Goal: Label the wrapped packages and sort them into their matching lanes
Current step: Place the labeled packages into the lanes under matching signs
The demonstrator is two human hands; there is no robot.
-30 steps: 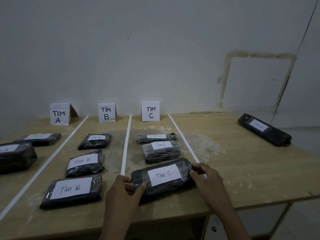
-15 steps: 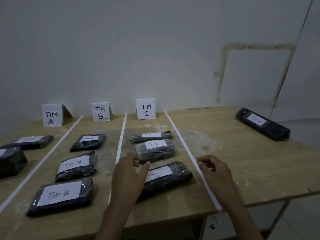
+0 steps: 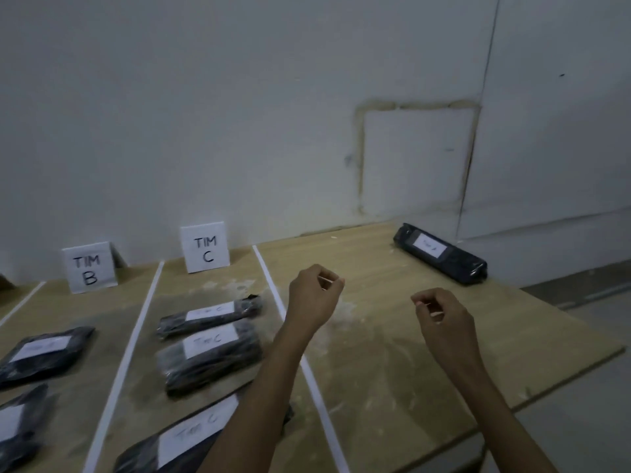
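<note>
Sorting step: both hands are free and up off the table (image 3: 512, 353), so by the look of it this is the gap between one package and the next.
Next move: likely a long reach ahead and right for the lone package, a check of its label, then a carry across to the matching lane.
Left hand (image 3: 316, 295): hovering, fingers loosely curled toward the thumb, holding nothing and touching nothing.
Right hand (image 3: 440, 315): the same relaxed curl, empty, clear of the tabletop, level with the left and well apart from it.
Nearest Tim C package (image 3: 191, 438): down to the left, behind the left hand and partly under that forearm, label up.
Middle Tim C package (image 3: 210, 356): left of the left wrist, flat in the same lane.
Far Tim C package (image 3: 208, 317): left of the left hand and about level with it, slim, just beyond the middle one.
White strip (image 3: 273, 295): runs just left of the left hand and under its forearm, closing lane C on that side.
Tim B packages (image 3: 41, 353): much further left, past another strip, blurred.
TIM C sign (image 3: 205, 247): beyond and left of the left hand, upright against the wall.
TIM B sign (image 3: 89, 268): further left again.
Lone package (image 3: 440, 256): long, dark, wrapped, straight ahead of the right hand near the wall, outside every lane; it carries a label, but the writing is too blurred to read.
</note>
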